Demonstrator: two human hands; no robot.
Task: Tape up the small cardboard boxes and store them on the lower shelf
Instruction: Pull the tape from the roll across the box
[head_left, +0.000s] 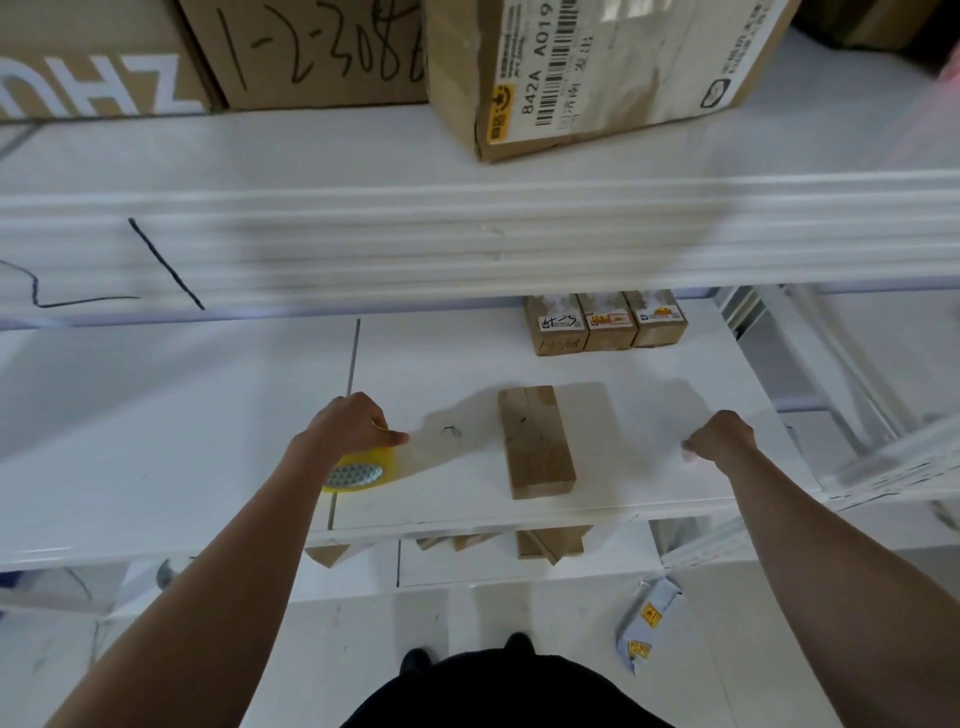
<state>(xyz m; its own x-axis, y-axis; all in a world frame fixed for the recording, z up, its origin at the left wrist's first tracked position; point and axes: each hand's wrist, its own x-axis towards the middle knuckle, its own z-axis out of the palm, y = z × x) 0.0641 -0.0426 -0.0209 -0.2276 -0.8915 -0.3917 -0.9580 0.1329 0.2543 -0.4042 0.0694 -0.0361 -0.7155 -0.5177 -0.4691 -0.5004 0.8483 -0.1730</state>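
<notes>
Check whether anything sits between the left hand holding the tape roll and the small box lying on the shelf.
Nothing visible does. Only bare white shelf lies between the left hand, gripping the yellow tape roll, and the small cardboard box. The right hand is on the box's other side.

Bare forearms, no sleeves; dark clothing (498, 691), prob. black shoes (415, 660).

box: small brown cardboard box (536, 441), lying flat, between both hands
tape: yellowish roll (358, 470), gripped under left hand (347, 425)
</notes>
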